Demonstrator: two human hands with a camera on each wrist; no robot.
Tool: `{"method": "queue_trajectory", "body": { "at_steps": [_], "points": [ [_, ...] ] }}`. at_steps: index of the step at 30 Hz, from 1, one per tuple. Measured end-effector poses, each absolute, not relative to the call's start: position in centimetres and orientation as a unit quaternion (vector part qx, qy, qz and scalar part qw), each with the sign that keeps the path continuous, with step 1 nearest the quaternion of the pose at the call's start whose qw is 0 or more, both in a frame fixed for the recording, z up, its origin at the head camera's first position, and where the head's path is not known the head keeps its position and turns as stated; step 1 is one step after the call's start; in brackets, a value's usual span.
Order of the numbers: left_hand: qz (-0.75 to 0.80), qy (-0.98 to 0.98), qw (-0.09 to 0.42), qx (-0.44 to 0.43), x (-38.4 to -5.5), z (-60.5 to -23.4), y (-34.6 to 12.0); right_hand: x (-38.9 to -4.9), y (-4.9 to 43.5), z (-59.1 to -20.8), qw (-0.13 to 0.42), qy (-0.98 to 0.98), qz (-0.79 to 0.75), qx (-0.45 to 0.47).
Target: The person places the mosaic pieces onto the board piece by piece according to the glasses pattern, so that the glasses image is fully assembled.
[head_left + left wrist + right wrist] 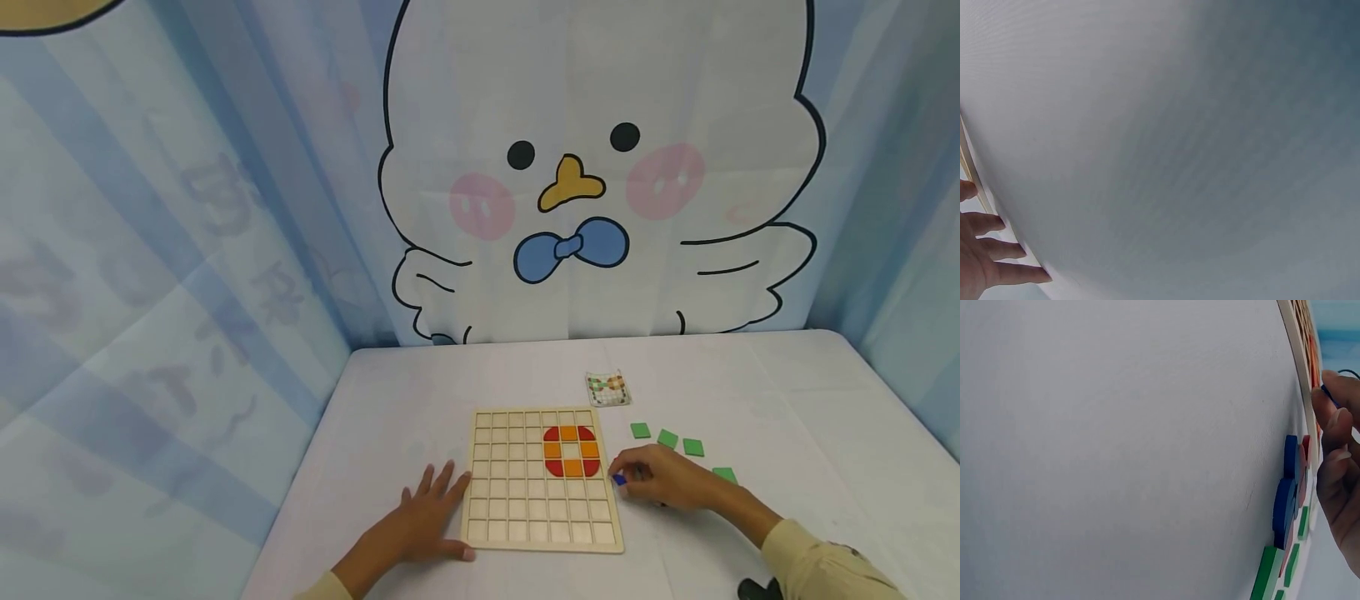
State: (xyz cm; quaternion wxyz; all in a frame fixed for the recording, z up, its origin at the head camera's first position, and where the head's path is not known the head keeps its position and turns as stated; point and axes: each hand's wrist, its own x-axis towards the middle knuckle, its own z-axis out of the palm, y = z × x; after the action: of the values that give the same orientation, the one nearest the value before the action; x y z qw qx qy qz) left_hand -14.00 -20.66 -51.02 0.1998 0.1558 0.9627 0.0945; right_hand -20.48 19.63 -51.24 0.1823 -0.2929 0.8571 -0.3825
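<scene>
A wooden grid board (517,507) lies on the table, with a ring of red tiles (553,467) and orange tiles (568,433) at its upper right, around one bare cell. My left hand (423,521) rests spread at the board's left edge, thumb near the lower corner; fingers also show in the left wrist view. Beside the right edge, my right hand (663,477) pinches a small blue tile (618,479) between thumb and finger. Under that hand, blue pieces (1283,506) and red pieces (1307,450) lie on the table, mostly hidden in the head view.
Several green tiles (640,430) lie to the right of the board. Behind it is a small printed pattern card (608,389). A black object (759,589) shows at the bottom edge near my right sleeve. Printed curtains (570,300) stand behind the white table (405,400).
</scene>
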Motion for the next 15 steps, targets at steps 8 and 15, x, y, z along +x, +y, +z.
{"method": "queue_trajectory", "body": {
  "at_steps": [8,15],
  "points": [
    [0.098,0.962,0.206,0.15,-14.1,-51.3,-20.8,-20.7,17.8,-52.1,0.186,0.845,-0.403,-0.297],
    [0.095,0.963,0.201,0.155,-14.1,-51.6,-20.9,-20.6,16.6,-52.7,0.168,0.845,-0.4,-0.313]
  ]
}}
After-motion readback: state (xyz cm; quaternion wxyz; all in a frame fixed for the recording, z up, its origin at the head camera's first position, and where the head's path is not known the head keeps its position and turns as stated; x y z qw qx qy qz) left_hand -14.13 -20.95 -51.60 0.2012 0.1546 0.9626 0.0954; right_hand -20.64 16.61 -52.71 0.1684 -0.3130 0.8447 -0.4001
